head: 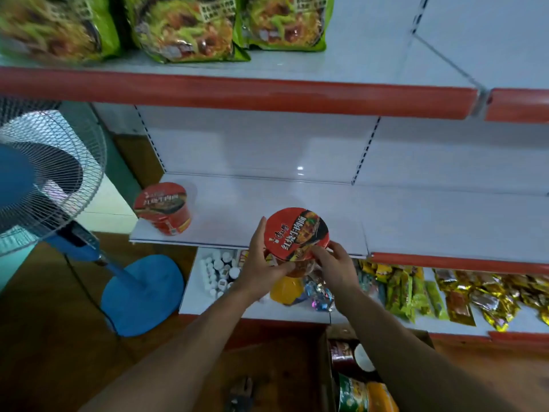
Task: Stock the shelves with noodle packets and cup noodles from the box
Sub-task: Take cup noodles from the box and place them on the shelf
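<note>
I hold a red cup of noodles (pixel 297 233) in both hands, just above the front edge of the middle shelf (pixel 267 203). My left hand (pixel 261 263) grips its left side and my right hand (pixel 334 264) grips its right side near the lid. A second red cup (pixel 163 208) stands on the same shelf at the left end. Green noodle packets (pixel 184 28) lie on the top shelf (pixel 341 66). The cardboard box (pixel 325 373) sits on the floor at the bottom right, with more cups (pixel 356 391) inside.
A blue standing fan (pixel 44 179) is at the left, its round base (pixel 142 295) on the wooden floor. The bottom shelf (pixel 193 292) holds small white bottles (pixel 217 272), wrapped sweets and yellow-green snack packets (pixel 445 292). Red strips edge the shelves.
</note>
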Demonstrator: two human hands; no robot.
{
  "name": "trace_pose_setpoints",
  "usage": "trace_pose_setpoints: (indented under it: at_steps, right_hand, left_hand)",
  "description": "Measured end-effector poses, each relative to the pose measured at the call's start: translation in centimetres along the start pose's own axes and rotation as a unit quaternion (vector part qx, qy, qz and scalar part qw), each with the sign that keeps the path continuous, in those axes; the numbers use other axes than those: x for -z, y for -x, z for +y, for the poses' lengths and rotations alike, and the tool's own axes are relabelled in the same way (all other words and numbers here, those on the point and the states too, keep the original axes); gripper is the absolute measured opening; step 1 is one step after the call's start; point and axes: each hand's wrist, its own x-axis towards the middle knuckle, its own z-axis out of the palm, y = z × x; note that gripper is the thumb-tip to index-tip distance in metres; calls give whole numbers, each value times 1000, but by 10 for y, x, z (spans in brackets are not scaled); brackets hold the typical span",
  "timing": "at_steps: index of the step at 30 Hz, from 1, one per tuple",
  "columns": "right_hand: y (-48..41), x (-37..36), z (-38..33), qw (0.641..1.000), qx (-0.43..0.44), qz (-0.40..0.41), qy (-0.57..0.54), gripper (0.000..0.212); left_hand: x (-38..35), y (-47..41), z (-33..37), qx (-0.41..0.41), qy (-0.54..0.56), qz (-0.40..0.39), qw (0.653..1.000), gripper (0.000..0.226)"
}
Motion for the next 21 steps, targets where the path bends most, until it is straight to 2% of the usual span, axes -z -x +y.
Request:
trace_pose_setpoints:
  at_steps: [2,6,10,16,18,21]
  right_hand:
    - [-11,-23,-6,1000,-9,0,-6,53]
    - [-32,-74,-20,1000,-10,-15,-7,38]
    - [-50,-116,-37,1000,6,-18,16,32]
    - [-58,-159,-56,1000,17,-24,-8,39]
    - [-58,-172,-63,999,35,-32,0,42]
    - [-60,-194,-81,998,51,-36,16,31]
  left_hand:
    - [23,-12,2,11,27,7,1000,93]
    - [67,-41,-1,36,64,79,994,77]
    - [107,-70,-9,42,66,113,991,56]
    - [152,-96,-6,4,121,76,990,52]
    - [165,-102,-2,4,135,89,987,53]
    - [195,-110,4,7,149,128,980,45]
